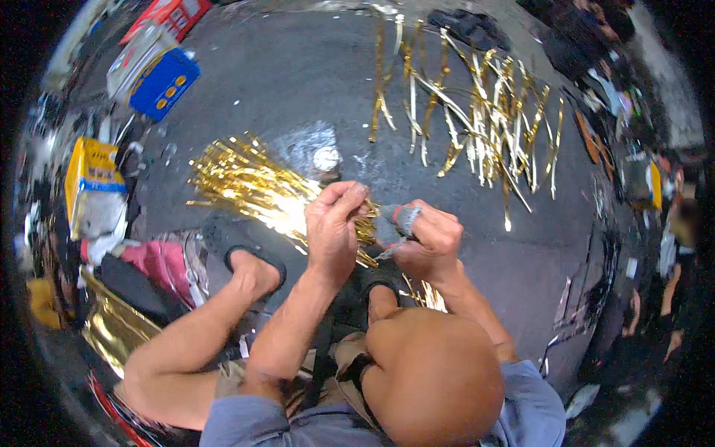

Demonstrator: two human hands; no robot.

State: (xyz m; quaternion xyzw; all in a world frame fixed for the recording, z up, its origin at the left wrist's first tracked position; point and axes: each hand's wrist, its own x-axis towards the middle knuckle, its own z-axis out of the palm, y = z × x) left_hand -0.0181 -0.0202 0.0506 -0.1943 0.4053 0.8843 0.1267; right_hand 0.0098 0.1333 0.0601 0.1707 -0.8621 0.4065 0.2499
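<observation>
A bundle of shiny gold strips (249, 182) fans out toward the far left, and its narrow end shows between my two hands. My left hand (334, 227) is closed on that bundle, thumb and fingertips pressed together near the gathered end. Just to its right, my right hand (432, 238) has its fingers curled in. Grey coverings with a red edge wrap some of its fingers. Whatever it grips is hidden behind those fingers. More gold strips (430, 296) lie below my right wrist, partly behind my knee.
Loose gold and pale strips (484, 112) lie scattered at the far right of the dark floor (283, 74). Blue-and-white (160, 82) and yellow (93, 179) containers stand at the left. A gold sheet (115, 328) lies beside my left leg. Sandalled feet are close below the hands.
</observation>
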